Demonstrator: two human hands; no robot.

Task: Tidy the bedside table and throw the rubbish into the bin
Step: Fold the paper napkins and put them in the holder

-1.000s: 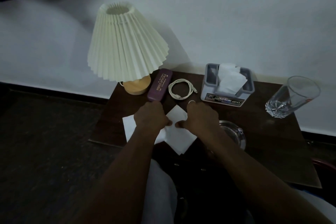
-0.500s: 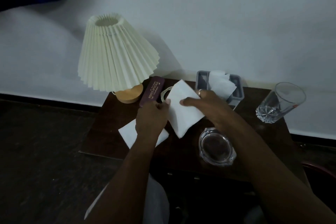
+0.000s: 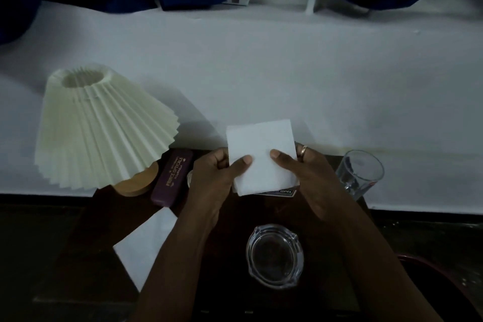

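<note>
Held white tissue (image 3: 261, 157) above desk (image 3: 230, 219), left hand (image 3: 217, 178) and right hand (image 3: 305, 172) both in pinching grip. Best crumpled tight before binning; second tissue (image 3: 146, 246) remained.

Your frame is dim and underexposed; the wall (image 3: 287, 81) is the brightest area, greyish. The lampshade (image 3: 102, 128) casts a soft shadow right onto it. The counter (image 3: 86, 256) is near black with detail lost. Wide-angle bending shows at the edges, and the top corners go dark.
</note>
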